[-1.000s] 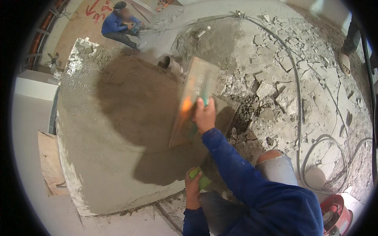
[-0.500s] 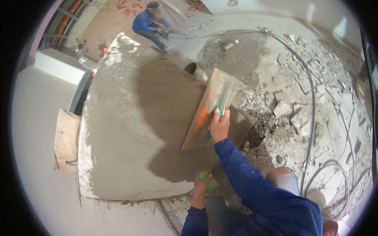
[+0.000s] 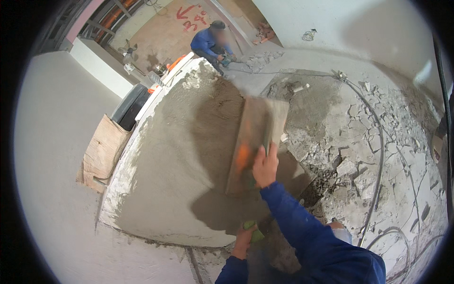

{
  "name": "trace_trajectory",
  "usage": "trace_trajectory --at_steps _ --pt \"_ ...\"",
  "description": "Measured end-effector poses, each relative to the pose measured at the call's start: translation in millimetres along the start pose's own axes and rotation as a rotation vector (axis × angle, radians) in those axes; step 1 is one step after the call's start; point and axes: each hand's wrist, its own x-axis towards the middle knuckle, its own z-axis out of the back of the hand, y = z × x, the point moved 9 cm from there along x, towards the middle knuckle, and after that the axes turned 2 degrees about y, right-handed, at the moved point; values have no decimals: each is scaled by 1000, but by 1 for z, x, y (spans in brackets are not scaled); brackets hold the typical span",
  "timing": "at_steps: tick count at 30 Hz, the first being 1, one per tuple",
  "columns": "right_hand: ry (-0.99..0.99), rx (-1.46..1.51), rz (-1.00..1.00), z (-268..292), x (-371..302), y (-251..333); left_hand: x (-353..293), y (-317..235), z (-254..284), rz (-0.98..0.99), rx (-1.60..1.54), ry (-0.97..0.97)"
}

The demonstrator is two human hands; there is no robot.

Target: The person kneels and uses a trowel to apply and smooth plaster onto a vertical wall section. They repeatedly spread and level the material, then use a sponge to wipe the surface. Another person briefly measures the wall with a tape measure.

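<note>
My right hand [image 3: 266, 166] grips the handle of a large rectangular plastering float [image 3: 253, 130], its fingers wrapped round the grip on the back. An orange patch marks the board, which is smeared by motion. It lies over the right side of a panel of wet grey mortar [image 3: 161, 165]; whether it touches the mortar cannot be told. Below, beside the panel's lower right corner, my left hand [image 3: 242, 239] is closed on a small green object [image 3: 257, 233], whose kind is partly hidden by the fingers.
A co-worker [image 3: 208, 42] in blue crouches at the back with a power tool. Broken concrete rubble [image 3: 364, 165] covers the right side, crossed by a dark hose [image 3: 378, 128]. A black container [image 3: 130, 106] and a tan sack-like piece [image 3: 104, 149] stand along the panel's left edge.
The whole view has shifted, so the panel and co-worker appear farther right. The float has turned more upright in the picture. Both hands keep their holds.
</note>
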Motion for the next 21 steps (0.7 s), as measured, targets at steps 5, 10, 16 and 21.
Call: trace_trajectory --at_steps 5,10,16,21 --pt "496 -53 283 -99 27 85 -9 5 5 117 -25 -10" --pt "602 -172 157 -46 -42 35 3 4 9 43 -40 -80" --pt "200 66 36 -41 37 54 5 21 17 23 -4 -12" --pt "614 -89 385 -120 39 128 -6 12 26 29 -16 -109"
